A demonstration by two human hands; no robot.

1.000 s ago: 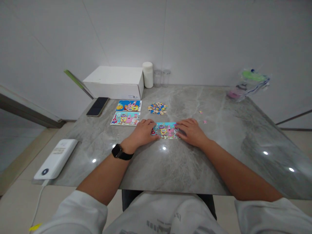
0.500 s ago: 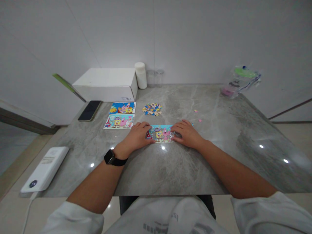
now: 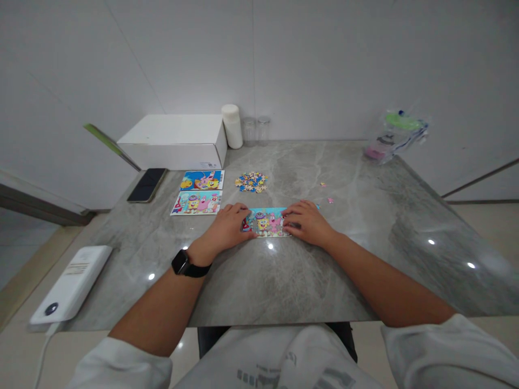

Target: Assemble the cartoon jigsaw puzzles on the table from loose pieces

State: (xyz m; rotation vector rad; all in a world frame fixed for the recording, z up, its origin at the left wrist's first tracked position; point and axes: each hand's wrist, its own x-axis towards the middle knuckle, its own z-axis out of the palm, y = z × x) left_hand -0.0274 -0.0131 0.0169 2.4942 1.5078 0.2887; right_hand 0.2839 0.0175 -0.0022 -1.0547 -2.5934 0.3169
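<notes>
**Picture puzzle strip is framed by two half-open hands**

A bright cartoon puzzle strip is seen flat on the grey table, between the two hands. Its left end is touched by the left hand, which is half open, with the fingers curved at the far edge and the thumb laid near the close edge. The right end is partly covered by the right hand, also half open, with bent fingers spread over it. Whether the strip is pressed or only lightly touched cannot be told. A black watch is worn on the left wrist.

Just beyond the right hand, a small blue piece is partly visible, and farther, a pink piece and a yellowish piece are seen lying apart. Beyond the strip, a pile of loose pieces is gathered. Beyond the left hand and to its left, two picture cards are laid one above the other, with a phone to their left. Behind them are placed a white box, a white bottle and two clear glasses. Far beyond the right hand, a clear plastic bag with green and pink contents is seen. To the left of the left forearm, a white device with a cable is placed.
</notes>
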